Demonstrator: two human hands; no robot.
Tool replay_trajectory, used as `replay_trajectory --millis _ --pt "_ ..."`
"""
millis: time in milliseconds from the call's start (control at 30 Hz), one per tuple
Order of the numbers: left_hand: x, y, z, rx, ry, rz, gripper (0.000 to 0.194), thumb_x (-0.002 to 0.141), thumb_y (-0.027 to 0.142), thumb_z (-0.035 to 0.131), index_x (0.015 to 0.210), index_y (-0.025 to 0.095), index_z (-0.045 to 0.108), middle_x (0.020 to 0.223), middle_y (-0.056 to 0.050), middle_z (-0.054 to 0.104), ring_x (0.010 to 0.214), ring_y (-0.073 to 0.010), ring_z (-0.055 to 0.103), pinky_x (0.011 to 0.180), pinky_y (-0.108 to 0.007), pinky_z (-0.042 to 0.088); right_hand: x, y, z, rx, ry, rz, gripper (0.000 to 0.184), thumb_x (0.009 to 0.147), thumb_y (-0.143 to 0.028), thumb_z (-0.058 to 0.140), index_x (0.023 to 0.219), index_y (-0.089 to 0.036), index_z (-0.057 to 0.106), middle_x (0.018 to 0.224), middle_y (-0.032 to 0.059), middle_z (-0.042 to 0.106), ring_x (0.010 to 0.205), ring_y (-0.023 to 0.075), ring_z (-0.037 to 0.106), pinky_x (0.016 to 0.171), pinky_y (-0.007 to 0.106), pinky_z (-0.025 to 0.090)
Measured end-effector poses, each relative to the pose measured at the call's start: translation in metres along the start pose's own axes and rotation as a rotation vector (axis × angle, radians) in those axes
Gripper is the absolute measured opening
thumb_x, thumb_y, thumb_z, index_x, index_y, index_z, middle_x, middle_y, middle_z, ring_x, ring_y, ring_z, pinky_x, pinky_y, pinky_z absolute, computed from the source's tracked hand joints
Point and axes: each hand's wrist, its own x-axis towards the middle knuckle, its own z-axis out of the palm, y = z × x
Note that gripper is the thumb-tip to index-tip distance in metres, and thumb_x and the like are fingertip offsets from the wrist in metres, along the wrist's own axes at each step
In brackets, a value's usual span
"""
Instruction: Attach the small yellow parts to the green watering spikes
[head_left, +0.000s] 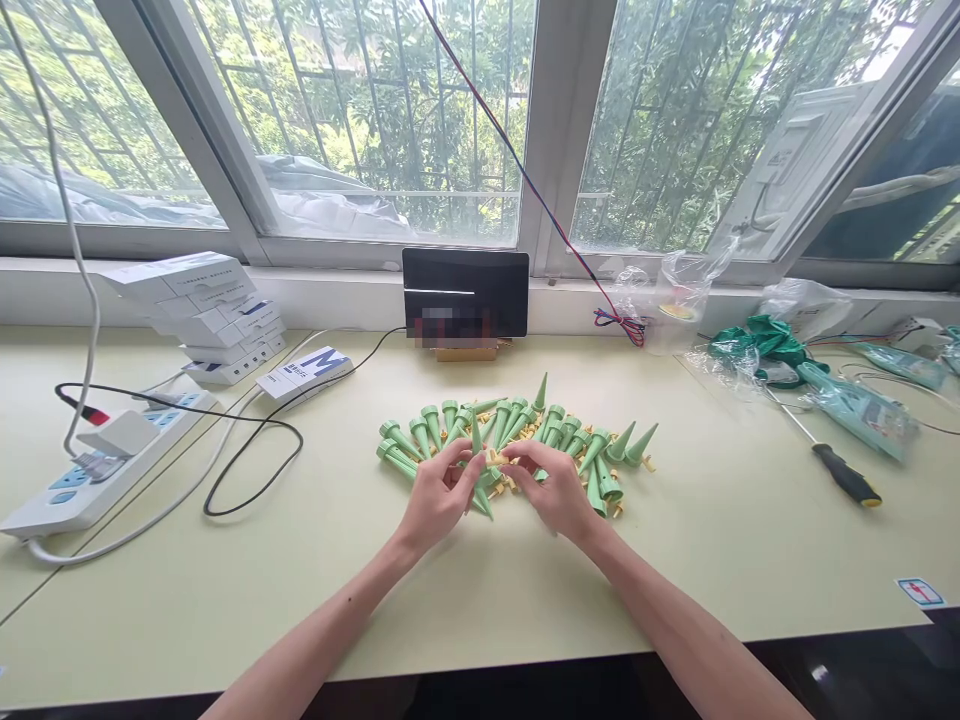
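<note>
My left hand (444,490) is closed on a green plastic spike (476,434), its pointed end up. Close by on the right, my right hand (551,487) pinches a small yellow plastic piece (497,458) beside the spike; whether the two parts touch I cannot tell. Around and behind both hands lies a pile of green spikes (431,425), several with ribbed round caps. Small yellow pieces (649,464) are scattered among them. One more spike (483,504) points toward me below my left hand.
A dark tablet (466,293) stands by the window. On the left are stacked white boxes (206,310), a flat box (305,377), a power strip (112,460) and looping cables. On the right lie a screwdriver (847,475) and plastic bags (859,408). The table's front edge is near my forearms.
</note>
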Motion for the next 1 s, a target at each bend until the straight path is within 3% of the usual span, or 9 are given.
replay_trajectory --millis 567,1000 --pt "-0.0005 0.0011 0.0005 0.031 -0.008 0.012 0.026 0.09 0.045 0.059 0.092 0.019 0.056 0.082 -0.001 0.06 0.041 -0.0052 0.046 0.039 -0.021 0.042 0.0007 0.0006 0.0003 -0.028 -0.02 0.018 0.019 0.094 -0.035 0.058 0.091 -0.018 0.068 0.083 0.0061 0.071 0.066 0.0161 0.062 0.063 0.029 0.052" --pt "-0.0007 0.0019 0.0018 0.032 -0.008 0.018 0.025 0.089 0.043 0.06 0.09 0.019 0.055 0.08 0.0 0.058 0.041 -0.0046 0.045 0.037 -0.019 0.039 0.0001 0.0018 -0.001 -0.066 -0.084 0.052 0.032 0.1 -0.038 0.047 0.086 -0.018 0.068 0.074 0.0035 0.067 0.062 0.0143 0.058 0.058 0.026 0.044"
